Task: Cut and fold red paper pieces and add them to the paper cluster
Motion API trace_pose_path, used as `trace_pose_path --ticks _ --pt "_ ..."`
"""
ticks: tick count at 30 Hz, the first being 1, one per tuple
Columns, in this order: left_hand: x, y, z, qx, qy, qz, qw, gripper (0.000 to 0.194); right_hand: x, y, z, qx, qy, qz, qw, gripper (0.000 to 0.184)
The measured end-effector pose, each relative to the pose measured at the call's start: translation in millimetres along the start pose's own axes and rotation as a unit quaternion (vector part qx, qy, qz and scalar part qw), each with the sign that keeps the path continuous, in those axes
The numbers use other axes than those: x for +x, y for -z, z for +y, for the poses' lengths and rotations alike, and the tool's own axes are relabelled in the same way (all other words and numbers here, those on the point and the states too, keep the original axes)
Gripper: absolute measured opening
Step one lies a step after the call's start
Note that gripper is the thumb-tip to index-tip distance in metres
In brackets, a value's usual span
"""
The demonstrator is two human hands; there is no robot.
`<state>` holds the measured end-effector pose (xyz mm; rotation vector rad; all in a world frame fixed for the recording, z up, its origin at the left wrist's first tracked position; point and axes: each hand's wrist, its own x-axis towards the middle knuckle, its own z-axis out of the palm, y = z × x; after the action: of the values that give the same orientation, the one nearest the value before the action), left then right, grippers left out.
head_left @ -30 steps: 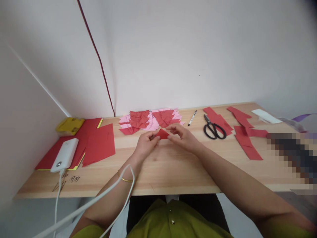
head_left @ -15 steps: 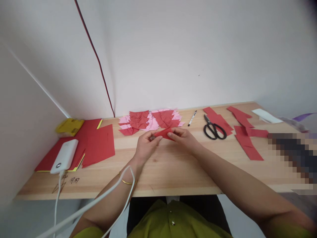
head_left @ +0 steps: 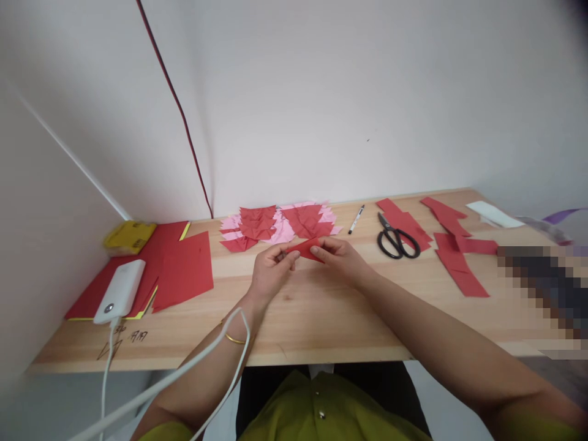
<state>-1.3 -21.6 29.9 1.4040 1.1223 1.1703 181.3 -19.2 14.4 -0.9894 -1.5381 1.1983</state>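
A small folded piece of red paper (head_left: 305, 249) is held between my hands, above the middle of the wooden table. My left hand (head_left: 272, 264) pinches its left end between thumb and fingers. At its right end, my right hand (head_left: 340, 257) grips it with the thumb on the near face; the fingers behind are partly hidden. Just beyond my hands lie folded red paper pieces (head_left: 258, 222) and pink paper pieces (head_left: 283, 230) with pointed edges, in overlapping piles against the wall.
Black-handled scissors (head_left: 397, 237) rest by red paper strips (head_left: 460, 266) on the right, and a pen (head_left: 356, 219) lies near the wall. Red sheets (head_left: 184, 269), a white power bank (head_left: 120, 291) and a yellow packet (head_left: 131, 237) sit left. A white cable (head_left: 184, 370) crosses my left forearm.
The red paper has tilted slightly between my fingers, and my left thumb has shifted a little along it. Everything else stays in place.
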Motion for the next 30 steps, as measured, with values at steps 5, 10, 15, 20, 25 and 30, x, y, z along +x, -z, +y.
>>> trace_pose_path --ticks 5,10,15,20,25,30 --pt "-0.8 -0.4 1.2 0.001 0.001 0.003 1.0 0.022 0.6 -0.2 1.8 0.009 -0.001 0.001 1.0 0.03" --pt "-1.0 -0.1 -0.3 0.0 0.0 -0.001 1.0 0.022 0.5 0.1 1.2 0.011 0.005 0.0 1.0 0.027" --pt "-0.6 1.0 -2.6 0.008 -0.004 -0.01 1.0 0.022 0.7 0.6 -1.2 -0.004 0.016 0.004 1.0 0.026" --pt "-0.2 1.5 -3.0 0.01 0.001 -0.008 1.0 0.023 0.3 0.1 -2.9 -0.007 0.016 0.008 1.0 0.025" --pt "-0.1 2.0 -3.0 0.011 -0.003 -0.013 1.0 0.022 0.7 -0.2 -2.1 0.012 0.017 0.006 1.0 0.026" --pt "-0.8 1.4 0.6 0.018 -0.029 -0.034 0.999 0.019 0.0 -0.2 -4.8 0.016 0.021 -0.006 1.0 0.026"
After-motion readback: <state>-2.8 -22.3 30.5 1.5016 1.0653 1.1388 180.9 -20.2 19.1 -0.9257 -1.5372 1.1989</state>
